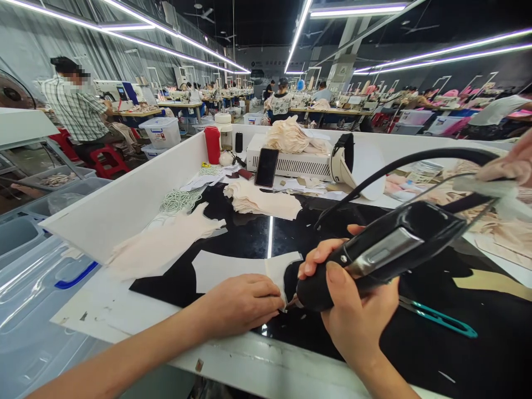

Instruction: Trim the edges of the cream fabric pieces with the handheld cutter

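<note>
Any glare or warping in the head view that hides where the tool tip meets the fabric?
Head view: a ceiling-light streak glares on the black table top, left of the black handheld tool; the edges bow from wide-angle distortion; the right hand and left hand stay sharp, while the tool's tip is hidden at the pale fabric piece.

head camera, looking forward-down, close over worktable [233,354], workshop behind.
</note>
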Demonstrator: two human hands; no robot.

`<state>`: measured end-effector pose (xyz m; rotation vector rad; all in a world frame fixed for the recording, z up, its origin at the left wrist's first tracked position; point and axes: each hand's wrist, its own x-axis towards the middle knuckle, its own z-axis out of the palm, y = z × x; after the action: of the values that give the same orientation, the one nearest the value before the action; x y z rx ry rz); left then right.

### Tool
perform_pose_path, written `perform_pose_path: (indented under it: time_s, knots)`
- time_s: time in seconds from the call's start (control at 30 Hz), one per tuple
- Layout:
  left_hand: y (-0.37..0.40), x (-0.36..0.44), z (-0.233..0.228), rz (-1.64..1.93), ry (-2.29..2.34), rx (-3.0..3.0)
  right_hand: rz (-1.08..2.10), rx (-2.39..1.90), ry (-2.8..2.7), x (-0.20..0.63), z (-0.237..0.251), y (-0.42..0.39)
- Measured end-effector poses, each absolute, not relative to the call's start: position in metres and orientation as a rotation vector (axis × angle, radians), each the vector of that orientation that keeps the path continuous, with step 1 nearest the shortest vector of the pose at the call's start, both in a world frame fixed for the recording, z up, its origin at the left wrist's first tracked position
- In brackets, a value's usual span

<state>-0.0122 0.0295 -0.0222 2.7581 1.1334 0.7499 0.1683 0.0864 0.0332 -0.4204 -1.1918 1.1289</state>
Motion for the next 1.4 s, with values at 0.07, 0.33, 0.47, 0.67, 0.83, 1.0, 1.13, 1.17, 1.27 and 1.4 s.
perform_pose_path:
  time_s: [0.07,0.33,0.47,0.67,0.83,1.0,1.13,1.17,1.27,1.4]
  knots:
    - [0.029,-0.013,-0.021,0.733,1.164,2.738,1.126,-0.423,-1.193,0.168,0.033,0.084]
    - [0.017,-0.017,-0.008,0.680,1.075,2.712,1.138,-0.398,-1.220,0.178,0.039,0.085]
    - [0.005,-0.024,0.004,0.637,1.083,2.643,0.991,-0.465,-1.163,0.189,0.047,0.111]
    - [0.021,-0.011,0.010,0.736,1.182,2.692,0.919,-0.511,-1.141,0.190,0.042,0.139]
    - [0.048,0.009,0.002,0.711,1.260,2.860,0.939,-0.508,-1.167,0.181,0.037,0.138]
    - [0.061,0.014,-0.005,0.606,1.257,2.935,0.958,-0.508,-1.182,0.176,0.037,0.137]
    - [0.062,0.012,-0.007,0.549,1.291,2.933,0.956,-0.504,-1.209,0.176,0.035,0.137]
    - [0.061,0.011,-0.008,0.538,1.306,2.926,0.947,-0.508,-1.209,0.176,0.035,0.137]
    - [0.058,0.009,-0.008,0.500,1.351,2.881,0.927,-0.513,-1.212,0.176,0.036,0.137]
    - [0.055,0.008,-0.007,0.471,1.373,2.841,0.927,-0.498,-1.216,0.177,0.038,0.137]
